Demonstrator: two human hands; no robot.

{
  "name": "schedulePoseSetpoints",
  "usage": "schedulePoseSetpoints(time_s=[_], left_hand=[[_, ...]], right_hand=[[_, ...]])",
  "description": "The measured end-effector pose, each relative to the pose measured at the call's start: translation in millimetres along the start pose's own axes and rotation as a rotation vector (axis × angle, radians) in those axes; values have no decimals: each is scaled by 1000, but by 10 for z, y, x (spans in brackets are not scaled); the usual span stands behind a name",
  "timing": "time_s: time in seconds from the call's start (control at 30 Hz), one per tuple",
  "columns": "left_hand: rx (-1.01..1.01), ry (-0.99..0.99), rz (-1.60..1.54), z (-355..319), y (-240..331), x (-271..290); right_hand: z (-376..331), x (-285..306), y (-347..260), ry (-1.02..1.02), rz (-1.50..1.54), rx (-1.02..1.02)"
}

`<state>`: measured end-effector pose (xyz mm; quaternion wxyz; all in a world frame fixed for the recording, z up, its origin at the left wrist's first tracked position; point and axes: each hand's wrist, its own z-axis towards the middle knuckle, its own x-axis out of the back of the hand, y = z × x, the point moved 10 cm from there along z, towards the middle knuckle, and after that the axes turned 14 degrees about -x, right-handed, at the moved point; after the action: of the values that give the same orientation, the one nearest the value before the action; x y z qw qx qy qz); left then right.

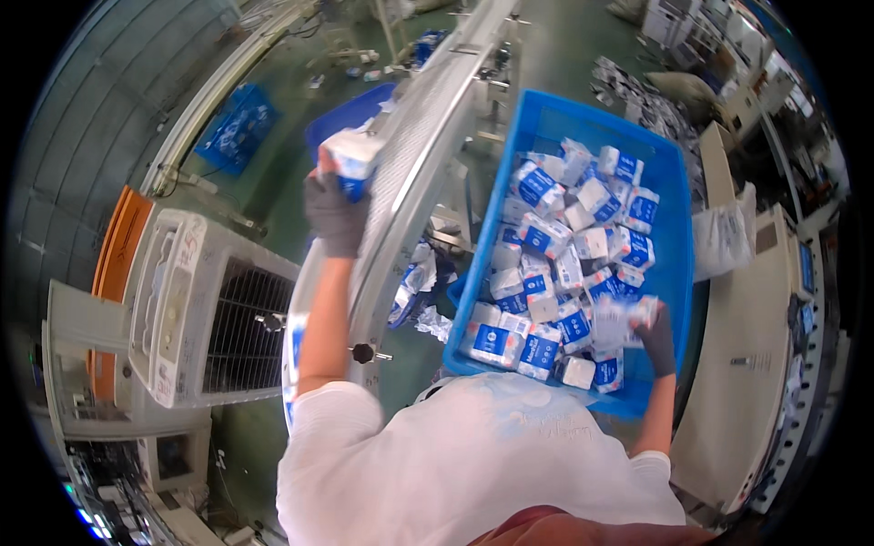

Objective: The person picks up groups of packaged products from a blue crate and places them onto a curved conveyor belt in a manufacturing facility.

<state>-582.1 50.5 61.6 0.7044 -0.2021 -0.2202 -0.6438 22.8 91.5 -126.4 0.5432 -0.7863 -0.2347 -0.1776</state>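
Note:
My left hand [334,217], in a grey glove with bare fingertips, is closed on a white and blue tissue pack [353,153] beside the conveyor belt [411,150]. That pack is slightly blurred. On the other side, my right hand [657,341], also gloved in grey, grips another tissue pack [621,320], smeared by motion, over the near right part of a large blue bin [685,227]. Many loose tissue packs [546,237] lie jumbled in the bin, some on their sides.
A white air cooler [196,309] with a dark grille stands at the left. Blue crates [238,127] sit beyond the conveyor. A beige cabinet [742,364] and a clear plastic bag [726,235] flank the bin's right side. Crumpled wrappers [435,322] lie below the conveyor.

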Motion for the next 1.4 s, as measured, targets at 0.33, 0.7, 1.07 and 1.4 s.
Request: schedulePoseSetpoints(time_s=[0.33, 0.7, 1.07, 1.4], left_hand=[[126, -380, -508, -1049, 364, 170], [1217, -421, -2467, -1100, 2551, -314], [546, -504, -712, -951, -799, 67], [175, -571, -147, -1180, -427, 553]], right_hand=[[-214, -695, -998, 82, 543, 348], [-1588, -1399, -2293, 585, -144, 1280], [1021, -896, 1019, -34, -395, -168], [922, -2029, 1960, -360, -706, -403]])
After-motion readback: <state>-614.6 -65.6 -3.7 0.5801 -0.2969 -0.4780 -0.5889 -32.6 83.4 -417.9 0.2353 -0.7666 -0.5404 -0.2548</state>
